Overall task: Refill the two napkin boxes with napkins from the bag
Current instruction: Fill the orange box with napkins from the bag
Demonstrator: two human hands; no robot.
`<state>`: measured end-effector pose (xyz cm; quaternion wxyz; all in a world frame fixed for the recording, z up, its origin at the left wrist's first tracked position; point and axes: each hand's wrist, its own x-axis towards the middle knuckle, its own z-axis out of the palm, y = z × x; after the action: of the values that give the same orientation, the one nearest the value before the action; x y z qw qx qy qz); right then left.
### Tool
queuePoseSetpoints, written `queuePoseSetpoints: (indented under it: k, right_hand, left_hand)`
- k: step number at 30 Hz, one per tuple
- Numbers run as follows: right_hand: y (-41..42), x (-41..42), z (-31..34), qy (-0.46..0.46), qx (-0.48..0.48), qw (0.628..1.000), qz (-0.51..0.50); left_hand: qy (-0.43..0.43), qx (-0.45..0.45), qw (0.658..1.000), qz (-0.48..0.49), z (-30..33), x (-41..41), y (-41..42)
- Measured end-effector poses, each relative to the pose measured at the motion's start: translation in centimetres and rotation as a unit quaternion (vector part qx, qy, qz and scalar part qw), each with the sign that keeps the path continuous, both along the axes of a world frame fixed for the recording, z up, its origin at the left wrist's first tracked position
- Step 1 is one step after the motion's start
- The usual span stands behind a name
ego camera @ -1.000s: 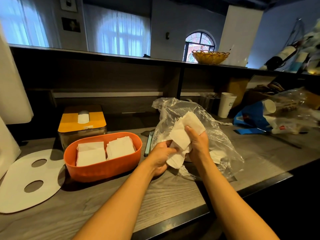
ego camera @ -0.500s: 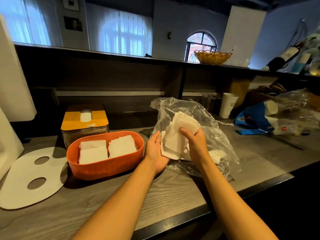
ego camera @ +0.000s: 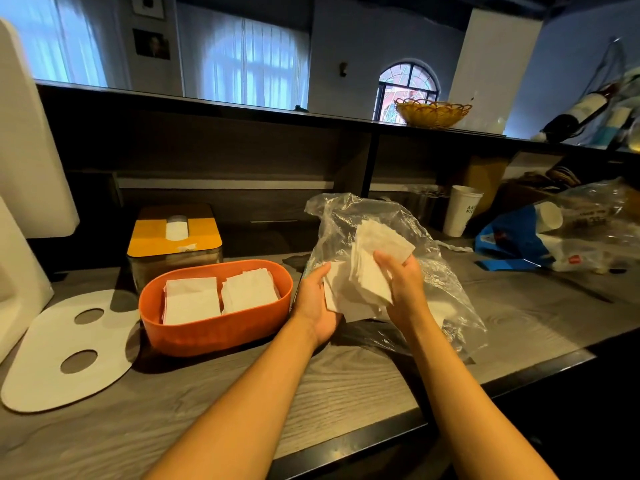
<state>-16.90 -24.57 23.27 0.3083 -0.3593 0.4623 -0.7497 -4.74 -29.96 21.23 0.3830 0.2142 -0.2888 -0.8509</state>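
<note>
Gripping a fanned stack of white napkins [ego camera: 375,261] at frame centre, right hand [ego camera: 401,284] curled round the bundle, thumb on top. Left hand [ego camera: 317,306] just beside, fingers nearly straight, touching a flat napkin's edge. Clear plastic bag [ego camera: 446,285] behind and beneath both. Orange napkin box [ego camera: 214,332] left of centre, holding two piles. Yellow-lidded box [ego camera: 175,240] behind it, further up.
</note>
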Motion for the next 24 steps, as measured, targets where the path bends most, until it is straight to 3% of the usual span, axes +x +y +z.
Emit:
queuePoseSetpoints:
  k: [6, 10, 17, 24]
  right_hand:
    - [-0.3, 0.1, -0.7, 0.072, 0.041, 0.995, 0.051]
    - [-0.8, 0.0, -1.4, 0.160, 0.082, 0.982, 0.051]
    - [-0.6, -0.2, -1.4, 0.088, 0.152, 0.980, 0.090]
    - [-1.0, -0.6, -1.2, 0.060, 0.108, 0.990, -0.067]
  left_hand:
    - [-0.035, -0.061, 0.994, 0.080, -0.3, -0.7, -0.9]
    - [-0.013, -0.060, 0.994, 0.094, -0.3, -0.6, -0.8]
    - [0.013, -0.066, 0.993, 0.096, -0.4, -0.6, -0.7]
    - [0.012, -0.030, 0.993, 0.112, -0.5, -1.0, -0.8]
